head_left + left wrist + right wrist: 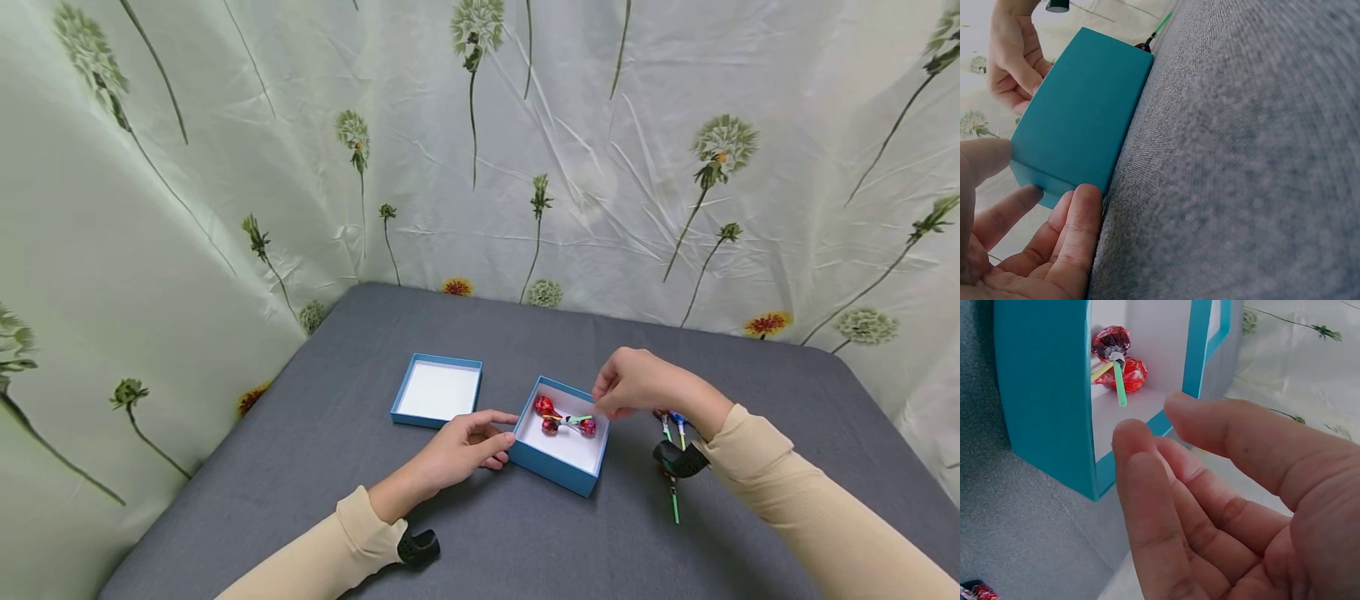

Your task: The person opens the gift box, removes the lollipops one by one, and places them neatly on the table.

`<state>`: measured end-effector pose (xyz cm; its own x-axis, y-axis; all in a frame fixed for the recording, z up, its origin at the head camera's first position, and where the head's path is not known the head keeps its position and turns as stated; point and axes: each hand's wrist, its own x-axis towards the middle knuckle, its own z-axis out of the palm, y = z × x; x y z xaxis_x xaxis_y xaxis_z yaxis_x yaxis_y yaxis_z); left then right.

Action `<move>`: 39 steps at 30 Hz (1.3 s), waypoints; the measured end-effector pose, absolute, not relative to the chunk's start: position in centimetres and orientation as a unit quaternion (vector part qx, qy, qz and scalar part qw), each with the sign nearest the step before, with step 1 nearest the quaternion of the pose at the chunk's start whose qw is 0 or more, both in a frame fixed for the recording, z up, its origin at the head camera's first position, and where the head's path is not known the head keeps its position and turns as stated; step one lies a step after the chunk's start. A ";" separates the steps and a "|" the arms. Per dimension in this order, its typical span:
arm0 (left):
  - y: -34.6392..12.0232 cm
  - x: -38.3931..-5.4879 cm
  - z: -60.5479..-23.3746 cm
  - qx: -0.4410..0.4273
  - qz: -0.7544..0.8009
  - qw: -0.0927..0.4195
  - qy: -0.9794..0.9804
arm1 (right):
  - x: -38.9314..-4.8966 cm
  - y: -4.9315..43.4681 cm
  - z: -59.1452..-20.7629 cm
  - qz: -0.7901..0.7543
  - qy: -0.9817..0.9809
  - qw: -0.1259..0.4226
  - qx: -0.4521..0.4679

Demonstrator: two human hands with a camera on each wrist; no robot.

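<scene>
A blue box (555, 467) with a white inside stands uncovered on the table. Red-wrapped lollipops (550, 427) lie in it, and a green stick (1120, 384) shows among them in the right wrist view. My left hand (459, 450) touches the box's left side, its fingertips (1087, 199) against the blue wall and its thumb by the near corner. Above the right rim hovers my right hand (641, 383), loosely bent. In the right wrist view its thumb stands apart from the fingers, with nothing between them.
A shallow blue lid (438, 390), white side up, lies left of the box. More wrapped lollipops (674, 505) are on the dark grey table (525, 546), partly hidden under my right wrist. Behind the table hangs a dandelion-print curtain (585, 167).
</scene>
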<state>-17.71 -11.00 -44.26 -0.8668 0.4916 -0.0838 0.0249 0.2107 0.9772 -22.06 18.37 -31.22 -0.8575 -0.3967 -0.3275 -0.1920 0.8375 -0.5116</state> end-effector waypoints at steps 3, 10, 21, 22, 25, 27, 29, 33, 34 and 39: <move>-11.0 -17.7 -44.2 0.171 0.605 0.193 0.754 | -22.3 17.9 -31.4 -0.222 0.937 0.218 -0.161; -10.9 -17.7 -44.2 0.172 0.605 0.193 0.753 | -22.8 16.8 -32.0 -0.187 0.941 0.220 -0.175; -10.9 -17.7 -44.2 0.171 0.606 0.193 0.752 | -22.7 15.7 -32.9 -0.185 0.941 0.230 -0.164; -10.9 -17.7 -44.2 0.171 0.606 0.193 0.752 | -22.7 15.7 -32.9 -0.185 0.941 0.230 -0.164; -11.0 -17.7 -44.2 0.171 0.607 0.193 0.752 | -22.7 15.5 -32.9 -0.188 0.940 0.233 -0.162; -11.0 -17.7 -44.2 0.171 0.608 0.192 0.751 | -22.6 15.4 -33.0 -0.186 0.940 0.235 -0.162; -11.0 -17.7 -44.2 0.171 0.610 0.192 0.750 | -22.6 15.3 -32.9 -0.182 0.940 0.237 -0.162; -11.0 -17.8 -44.3 0.173 0.610 0.192 0.749 | -22.7 15.1 -32.9 -0.174 0.939 0.249 -0.161; -11.0 -17.8 -44.3 0.173 0.610 0.192 0.749 | -22.8 15.1 -32.9 -0.174 0.938 0.253 -0.159; -11.0 -17.8 -44.3 0.172 0.609 0.193 0.750 | -23.0 15.0 -33.1 -0.174 0.936 0.262 -0.156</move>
<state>-17.77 -10.99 -44.27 -0.8663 0.4932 -0.0796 0.0232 0.1988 0.9798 -22.95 14.96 -33.12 -0.8138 -0.3838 -0.4364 -0.2012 0.8906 -0.4080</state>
